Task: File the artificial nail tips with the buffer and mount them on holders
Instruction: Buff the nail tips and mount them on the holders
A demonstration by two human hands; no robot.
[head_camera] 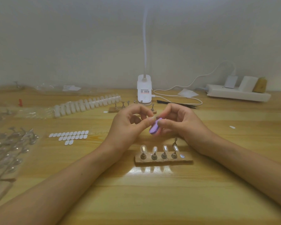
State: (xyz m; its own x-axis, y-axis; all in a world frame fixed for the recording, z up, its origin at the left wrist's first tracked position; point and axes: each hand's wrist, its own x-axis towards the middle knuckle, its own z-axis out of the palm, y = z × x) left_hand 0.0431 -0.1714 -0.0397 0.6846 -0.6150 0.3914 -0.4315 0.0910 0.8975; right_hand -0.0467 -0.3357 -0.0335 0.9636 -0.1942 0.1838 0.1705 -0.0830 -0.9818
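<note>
My right hand (178, 122) grips a small purple buffer (154, 128) above the middle of the table. My left hand (130, 125) pinches something small against the buffer's upper end, a nail tip mostly hidden by my fingertips. Below my hands a wooden holder base (163, 161) carries several metal stands, each topped with a clear nail tip (143, 148). One more stand (175, 140) rises just behind the row. A second base with bare stands (118, 108) lies behind my hands.
A long strip of white nail tips (86, 103) lies at the back left. Rows of white adhesive tabs (70, 136) sit left of my hands. Bagged spare stands (11, 143) fill the left edge. A clip lamp (144, 90), tweezers (177, 104) and a power strip (237, 93) stand behind.
</note>
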